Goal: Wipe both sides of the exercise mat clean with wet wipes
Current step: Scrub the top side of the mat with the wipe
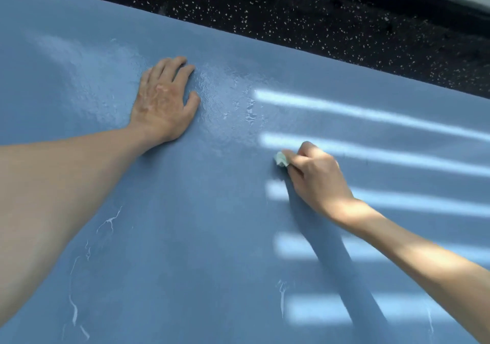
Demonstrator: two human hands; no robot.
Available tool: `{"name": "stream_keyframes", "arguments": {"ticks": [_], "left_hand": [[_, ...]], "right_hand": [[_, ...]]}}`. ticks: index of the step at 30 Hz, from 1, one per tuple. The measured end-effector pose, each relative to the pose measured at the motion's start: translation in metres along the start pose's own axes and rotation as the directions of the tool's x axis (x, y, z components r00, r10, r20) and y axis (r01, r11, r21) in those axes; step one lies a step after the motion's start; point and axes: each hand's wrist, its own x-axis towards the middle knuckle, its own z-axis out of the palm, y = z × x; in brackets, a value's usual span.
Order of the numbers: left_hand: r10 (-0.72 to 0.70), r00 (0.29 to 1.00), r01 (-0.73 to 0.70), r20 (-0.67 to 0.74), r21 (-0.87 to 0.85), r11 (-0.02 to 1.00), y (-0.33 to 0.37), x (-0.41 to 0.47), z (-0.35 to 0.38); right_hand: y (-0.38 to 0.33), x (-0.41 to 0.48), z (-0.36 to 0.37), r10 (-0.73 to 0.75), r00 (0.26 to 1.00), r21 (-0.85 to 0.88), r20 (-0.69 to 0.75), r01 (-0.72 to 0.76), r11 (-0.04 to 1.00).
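At centre frame the flat, open left hand [164, 102] steadies the blue foam exercise mat [185, 224] while the right hand [315, 176] pinches a crumpled pale wet wipe [281, 159] to scrub it.

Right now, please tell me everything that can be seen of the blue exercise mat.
The exercise mat is a plain blue sheet, lying flat and filling most of the view. Its far edge meets a dark speckled floor. A wet, shiny patch shows near the left hand, which rests flat on it; thin white streaks lie nearer the camera, and sunlight stripes cross its right part. The right hand presses a crumpled wet wipe onto it.
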Motion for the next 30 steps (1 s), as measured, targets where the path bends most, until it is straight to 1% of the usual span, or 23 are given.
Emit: {"name": "stream_keyframes", "arguments": {"ticks": [1, 3, 5, 6, 7, 9, 10, 11, 13, 14, 15, 16, 18, 19, 20, 21, 22, 24, 25, 26, 28, 29, 30], "left_hand": [[0.010, 1.000, -0.010, 0.011, 0.029, 1.000, 0.001, 0.000, 0.001], [-0.017, 0.997, 0.011, 0.074, 0.087, 0.996, 0.005, -0.001, 0.002], [-0.085, 0.984, 0.065, 0.159, 0.128, 0.990, 0.011, -0.010, 0.003], [-0.096, 0.977, 0.068, 0.191, 0.149, 0.987, 0.016, -0.019, 0.004], [-0.093, 0.971, 0.057, 0.221, 0.165, 0.985, 0.021, -0.034, 0.004], [-0.043, 0.965, 0.001, 0.260, 0.159, 0.987, 0.033, -0.074, 0.005], [-0.005, 0.964, -0.034, 0.267, 0.144, 0.989, 0.040, -0.099, 0.003], [0.037, 0.962, -0.076, 0.272, 0.134, 0.988, 0.046, -0.125, 0.001], [0.108, 0.957, -0.148, 0.269, 0.132, 0.980, 0.057, -0.178, -0.004], [0.129, 0.953, -0.170, 0.275, 0.132, 0.977, 0.061, -0.202, -0.005], [0.143, 0.950, -0.185, 0.277, 0.129, 0.974, 0.066, -0.224, -0.007], [0.149, 0.949, -0.190, 0.278, 0.128, 0.973, 0.070, -0.241, -0.008], [0.133, 0.950, -0.178, 0.282, 0.139, 0.974, 0.074, -0.258, -0.009], [0.120, 0.952, -0.165, 0.281, 0.140, 0.976, 0.074, -0.260, -0.008], [0.110, 0.953, -0.153, 0.282, 0.134, 0.979, 0.074, -0.260, -0.009], [0.107, 0.952, -0.148, 0.288, 0.124, 0.981, 0.074, -0.259, -0.009], [0.110, 0.950, -0.149, 0.291, 0.117, 0.982, 0.074, -0.259, -0.010], [0.120, 0.953, -0.157, 0.280, 0.114, 0.981, 0.074, -0.258, -0.011], [0.124, 0.954, -0.160, 0.272, 0.116, 0.980, 0.074, -0.259, -0.011], [0.127, 0.956, -0.164, 0.265, 0.121, 0.979, 0.073, -0.259, -0.010], [0.129, 0.958, -0.165, 0.255, 0.125, 0.978, 0.072, -0.259, -0.009], [0.126, 0.958, -0.162, 0.256, 0.124, 0.979, 0.072, -0.259, -0.008], [0.124, 0.958, -0.159, 0.258, 0.122, 0.980, 0.072, -0.259, -0.008]], "right_hand": [[-0.003, -0.005, 0.003, 0.019, 0.999, 0.008, -0.039, -0.019, 1.000], [-0.024, -0.041, 0.012, -0.126, 0.992, 0.038, 0.011, 0.126, 0.991], [-0.039, -0.080, 0.019, -0.290, 0.952, 0.095, 0.094, 0.281, 0.955], [-0.035, -0.083, 0.019, -0.308, 0.944, 0.090, 0.117, 0.299, 0.950], [-0.029, -0.078, 0.020, -0.270, 0.959, 0.068, 0.091, 0.264, 0.962], [-0.020, -0.065, 0.017, -0.115, 0.991, 0.041, -0.071, 0.118, 0.992], [-0.023, -0.070, 0.017, -0.043, 0.996, 0.054, -0.079, 0.048, 0.997], [-0.031, -0.083, 0.019, -0.044, 0.998, 0.041, -0.052, 0.046, 0.998], [-0.056, -0.129, 0.028, -0.221, 0.974, 0.059, 0.050, 0.218, 0.974], [-0.064, -0.153, 0.033, -0.331, 0.940, 0.083, 0.088, 0.324, 0.942], [-0.066, -0.168, 0.033, -0.390, 0.916, 0.106, 0.097, 0.380, 0.919], [-0.063, -0.170, 0.032, -0.389, 0.917, 0.111, 0.085, 0.379, 0.919], [-0.054, -0.154, 0.030, -0.224, 0.975, 0.097, 0.004, 0.222, 0.970], [-0.051, -0.149, 0.030, -0.131, 0.990, 0.114, -0.049, 0.136, 0.984], [-0.054, -0.152, 0.031, -0.076, 0.994, 0.137, -0.075, 0.086, 0.987], [-0.062, -0.163, 0.033, -0.088, 0.995, 0.149, -0.045, 0.094, 0.984], [-0.072, -0.181, 0.038, -0.166, 0.986, 0.144, 0.016, 0.162, 0.976], [-0.084, -0.215, 0.043, -0.391, 0.909, 0.134, 0.142, 0.374, 0.918], [-0.081, -0.218, 0.041, -0.423, 0.890, 0.151, 0.171, 0.401, 0.904], [-0.075, -0.210, 0.039, -0.368, 0.914, 0.141, 0.169, 0.348, 0.927], [-0.064, -0.188, 0.034, -0.146, 0.989, 0.110, 0.016, 0.144, 0.983], [-0.062, -0.185, 0.035, -0.095, 0.995, 0.124, -0.012, 0.096, 0.988], [-0.066, -0.192, 0.036, -0.145, 0.989, 0.109, -0.010, 0.145, 0.983]]}}
